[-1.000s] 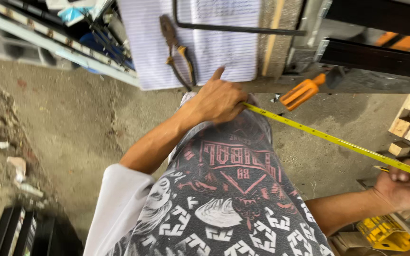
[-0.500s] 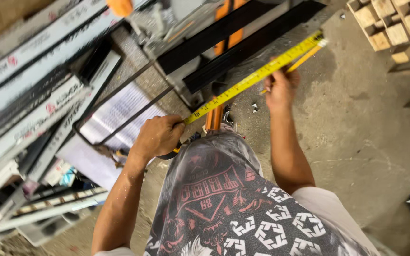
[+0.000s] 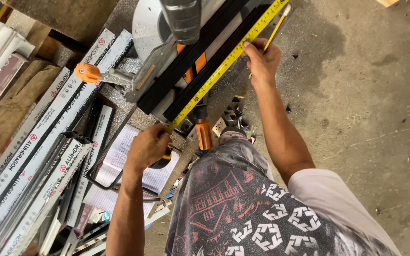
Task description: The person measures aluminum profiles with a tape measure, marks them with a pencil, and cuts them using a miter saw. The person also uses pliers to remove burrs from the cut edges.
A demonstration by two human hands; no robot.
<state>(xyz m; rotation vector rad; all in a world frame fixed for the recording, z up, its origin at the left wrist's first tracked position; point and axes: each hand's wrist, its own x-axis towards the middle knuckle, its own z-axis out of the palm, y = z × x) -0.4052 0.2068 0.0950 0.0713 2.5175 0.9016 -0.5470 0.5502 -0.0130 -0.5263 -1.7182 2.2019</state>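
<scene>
Head view showed measuring in hand: a yellow tape measure [image 3: 224, 64] was stretched taut along a black metal bar [image 3: 209, 59] lying across a saw stand. Left hand [image 3: 147, 148] was clenched around the tape's case at the near end of the bar, fingers wrapped tight; the case itself was mostly hidden under the palm. Right hand [image 3: 262, 59] pinched the tape blade down onto the bar toward the far end and seemed to grip a thin pencil [image 3: 271, 35] too, though it was too slim to be sure. Judged step: reading or marking a length. Next move would call for keeping the blade flat and parallel to the bar edge while the mark goes on. Tape looked narrow, bright yellow, with dark graduations, running diagonally up-right. White-wrapped aluminium profiles [image 3: 39, 142] lay stacked at left.
</scene>
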